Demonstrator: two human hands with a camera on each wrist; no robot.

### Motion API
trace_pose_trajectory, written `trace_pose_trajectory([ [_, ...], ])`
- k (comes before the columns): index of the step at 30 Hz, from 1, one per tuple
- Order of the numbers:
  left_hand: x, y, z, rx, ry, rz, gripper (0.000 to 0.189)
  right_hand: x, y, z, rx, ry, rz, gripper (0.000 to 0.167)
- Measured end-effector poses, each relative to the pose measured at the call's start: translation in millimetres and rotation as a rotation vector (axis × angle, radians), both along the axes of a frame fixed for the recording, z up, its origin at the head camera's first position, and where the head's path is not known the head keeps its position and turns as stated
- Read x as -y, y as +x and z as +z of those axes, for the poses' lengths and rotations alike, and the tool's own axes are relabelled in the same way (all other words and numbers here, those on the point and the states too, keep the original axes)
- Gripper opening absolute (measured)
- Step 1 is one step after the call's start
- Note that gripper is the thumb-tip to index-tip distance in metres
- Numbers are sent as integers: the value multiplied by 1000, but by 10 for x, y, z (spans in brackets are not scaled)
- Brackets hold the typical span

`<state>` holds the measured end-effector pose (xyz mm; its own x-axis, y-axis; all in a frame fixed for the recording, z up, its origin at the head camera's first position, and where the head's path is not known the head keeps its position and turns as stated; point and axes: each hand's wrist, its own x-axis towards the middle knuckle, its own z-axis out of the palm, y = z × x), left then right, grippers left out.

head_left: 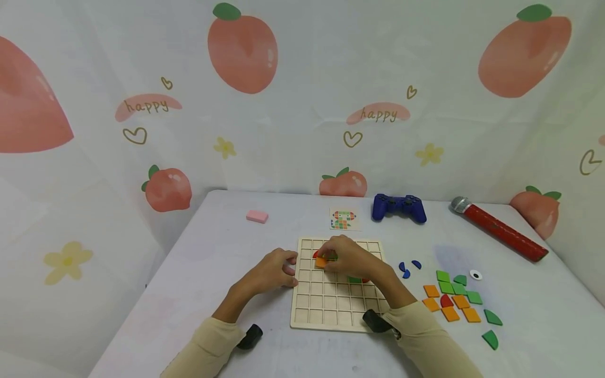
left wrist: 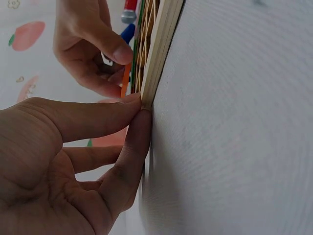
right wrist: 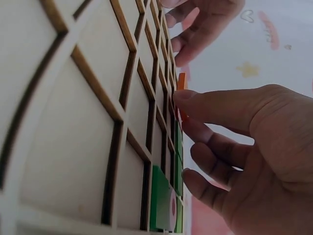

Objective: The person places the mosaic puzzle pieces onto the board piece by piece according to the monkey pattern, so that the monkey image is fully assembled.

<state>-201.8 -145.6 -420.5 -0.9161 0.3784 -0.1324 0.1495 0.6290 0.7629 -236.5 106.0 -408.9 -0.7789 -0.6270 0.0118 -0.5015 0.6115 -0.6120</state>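
A pale wooden grid board lies on the table. At its left edge my left hand holds the rim, thumb and forefinger against the side, as the left wrist view shows. My right hand pinches an orange square tile over the upper left cells; in the right wrist view the orange tile stands out above the grid. Beside it a red piece sits in the board. A green tile shows under the right forearm, and my right hand hides part of the upper rows.
Loose orange tiles, green pieces, blue half-rounds and a white eye disc lie right of the board. Behind it are a pattern card, a blue game controller, a pink block and a red microphone.
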Motion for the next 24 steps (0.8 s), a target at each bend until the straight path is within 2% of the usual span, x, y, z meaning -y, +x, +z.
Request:
trace_pose_trajectory([
  [5,1,-12,-15,1,5,-4,55,60,-4,5,1,23,-6,28],
  [15,7,-17,-13,3,-1,-8,66,110,-21,2,-3,25,-10,24],
  [24,22,-27,-15,-2,14,-20,57,123,-29,13,39,-24,27,26],
])
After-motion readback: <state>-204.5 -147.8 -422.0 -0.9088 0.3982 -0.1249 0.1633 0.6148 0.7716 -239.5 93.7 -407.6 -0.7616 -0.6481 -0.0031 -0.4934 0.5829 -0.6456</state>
